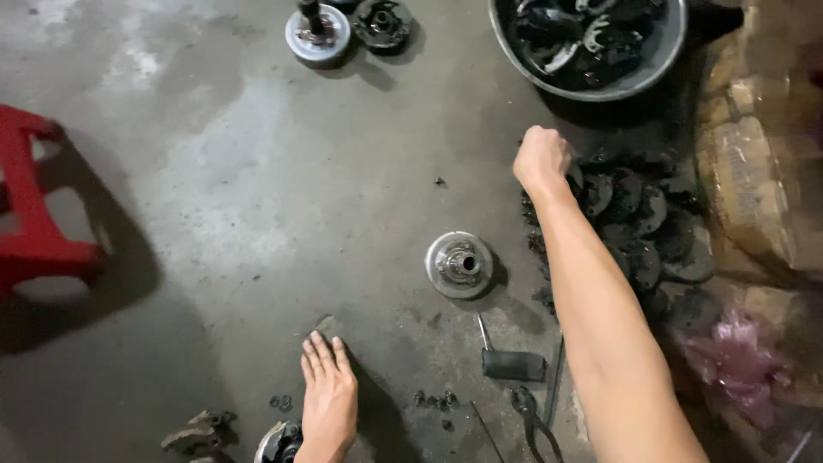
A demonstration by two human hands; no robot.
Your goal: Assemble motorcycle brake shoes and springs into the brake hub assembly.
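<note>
1. The left hand (328, 396) lies flat on the concrete floor (257, 197), palm down, fingers straight and close together, holding nothing.
2. The right hand (541, 157) reaches forward with the arm stretched out, closed into a fist above a heap of dark round plates (647, 227); I cannot tell whether it grips anything.
3. A shiny round metal hub (459, 264) lies on the floor between the two hands, just left of the right forearm.
4. A hammer (507, 360) lies near the hub, with pliers (533, 420) and small nuts (433, 399) beside it.
5. A metal basin (660, 64) of dark parts stands at the top right.
6. A crumpled pink plastic bag (737, 360) lies at the right edge, below brown cardboard packages (754, 180).
7. A red stool (34, 214) stands at the left.
</note>
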